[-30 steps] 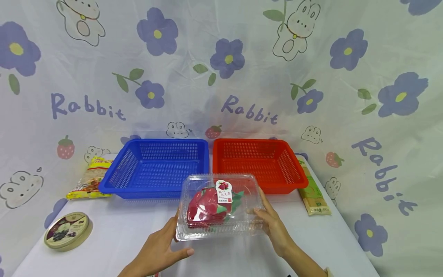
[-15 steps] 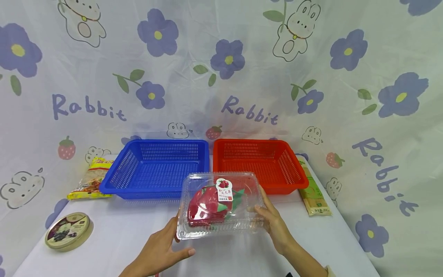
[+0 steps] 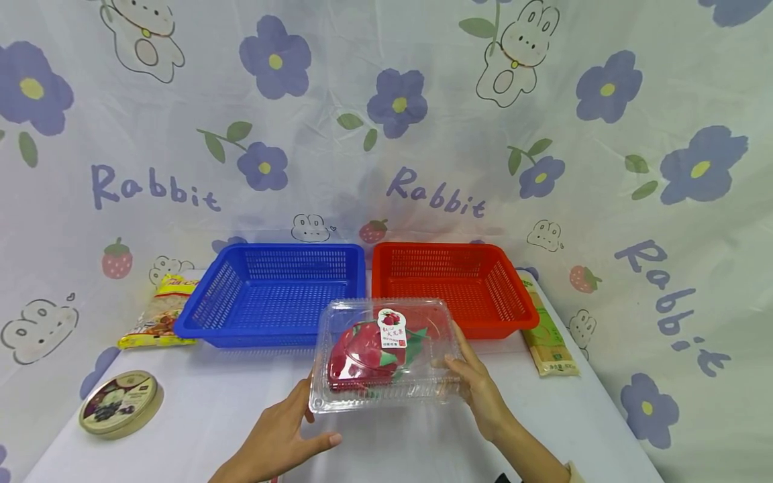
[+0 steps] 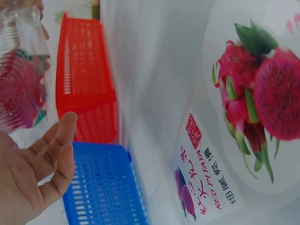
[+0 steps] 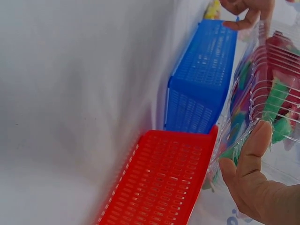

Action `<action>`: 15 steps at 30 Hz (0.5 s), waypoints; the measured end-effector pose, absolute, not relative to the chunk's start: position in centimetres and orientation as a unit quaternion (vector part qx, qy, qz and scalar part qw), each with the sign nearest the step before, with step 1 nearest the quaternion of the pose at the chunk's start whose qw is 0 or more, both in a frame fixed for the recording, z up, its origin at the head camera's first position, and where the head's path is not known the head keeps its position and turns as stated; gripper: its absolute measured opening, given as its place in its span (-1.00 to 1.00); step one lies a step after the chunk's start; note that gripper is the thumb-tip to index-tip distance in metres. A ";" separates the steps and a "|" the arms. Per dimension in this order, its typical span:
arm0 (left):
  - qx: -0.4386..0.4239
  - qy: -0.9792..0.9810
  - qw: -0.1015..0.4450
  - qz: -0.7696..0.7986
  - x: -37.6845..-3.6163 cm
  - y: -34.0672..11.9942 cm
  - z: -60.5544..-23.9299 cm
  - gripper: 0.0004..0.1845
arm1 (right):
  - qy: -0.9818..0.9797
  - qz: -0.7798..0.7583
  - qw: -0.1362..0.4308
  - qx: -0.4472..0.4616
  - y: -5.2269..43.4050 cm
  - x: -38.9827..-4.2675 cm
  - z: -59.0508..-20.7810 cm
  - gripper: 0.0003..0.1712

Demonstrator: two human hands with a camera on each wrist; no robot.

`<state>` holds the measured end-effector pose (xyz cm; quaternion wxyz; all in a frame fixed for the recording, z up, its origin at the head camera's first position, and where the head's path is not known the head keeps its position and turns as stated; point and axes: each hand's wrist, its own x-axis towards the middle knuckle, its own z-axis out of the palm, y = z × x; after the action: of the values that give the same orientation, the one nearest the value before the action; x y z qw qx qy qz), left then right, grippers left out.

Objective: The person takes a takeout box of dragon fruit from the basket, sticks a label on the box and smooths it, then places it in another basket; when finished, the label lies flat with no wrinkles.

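Observation:
A clear plastic clamshell box [image 3: 417, 382] with a red dragon fruit [image 3: 362, 352] inside is held tilted above the white table, in front of the baskets. My right hand [image 3: 483, 396] grips its right end, one fingertip showing through the plastic. In the right wrist view my right thumb and a finger [image 5: 255, 140] bend against the ribbed side. My left hand [image 3: 278, 429] touches the left edge with its fingers; its thumb points right, off the box. The left wrist view shows its other fingers [image 4: 63, 136] loosely bent.
Behind the box stand a blue basket [image 3: 211, 329] and a red basket [image 3: 525, 318]. A yellow food bag [image 3: 160, 312] and round tin [image 3: 117, 406] lie left, a long packet [image 3: 549, 335] right. A printed dragon fruit label [image 4: 206, 183] lies by my left wrist.
The box has risen and tilted very slightly in my hands. Both hands keep nearly the same place; baskets and packages have not moved.

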<state>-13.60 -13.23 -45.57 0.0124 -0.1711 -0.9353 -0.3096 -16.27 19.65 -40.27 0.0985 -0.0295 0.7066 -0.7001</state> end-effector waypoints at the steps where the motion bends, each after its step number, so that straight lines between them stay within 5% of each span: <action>1: -0.172 -0.935 0.014 -0.311 -13.6 -13.2 -45.6 -0.08 | 0.707 -0.700 0.099 -0.029 19.6 -16.3 -40.3 -0.22; 15: -0.180 -0.933 0.016 -0.312 -13.7 -12.7 -45.4 -0.09 | 0.711 -0.697 0.089 -0.021 19.6 -16.3 -40.3 -0.24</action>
<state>-13.70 -12.75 -45.41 0.0158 -0.1802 -0.9326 -0.3124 -16.34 19.65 -40.31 0.0891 -0.0209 0.7108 -0.6975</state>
